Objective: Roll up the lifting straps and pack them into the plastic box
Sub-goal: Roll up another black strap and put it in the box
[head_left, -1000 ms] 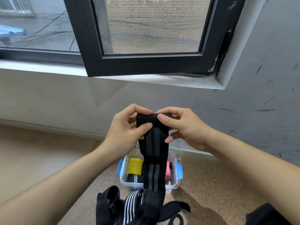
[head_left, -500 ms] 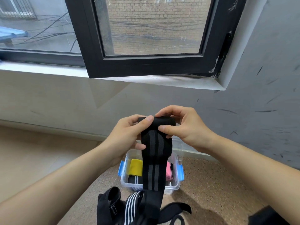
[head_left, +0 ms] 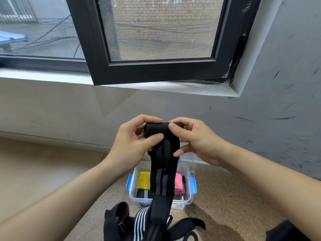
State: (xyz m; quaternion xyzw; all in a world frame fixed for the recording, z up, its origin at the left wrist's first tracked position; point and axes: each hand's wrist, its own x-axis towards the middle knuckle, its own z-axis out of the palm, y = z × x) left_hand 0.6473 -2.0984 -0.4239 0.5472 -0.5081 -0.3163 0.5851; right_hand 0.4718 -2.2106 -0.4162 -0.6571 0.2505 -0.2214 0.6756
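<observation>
Strap (head_left: 165, 164) hangs from above the box (head_left: 180, 204) down to the pile (head_left: 139, 223) just beside it, its top end rolled and pinched by my left hand (head_left: 132, 141) and right hand (head_left: 196, 141), and I should wind tight, keeping edges level.

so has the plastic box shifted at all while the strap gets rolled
No. The plastic box sits at the same spot on the speckled floor, just as close to the wall base as before.
</observation>
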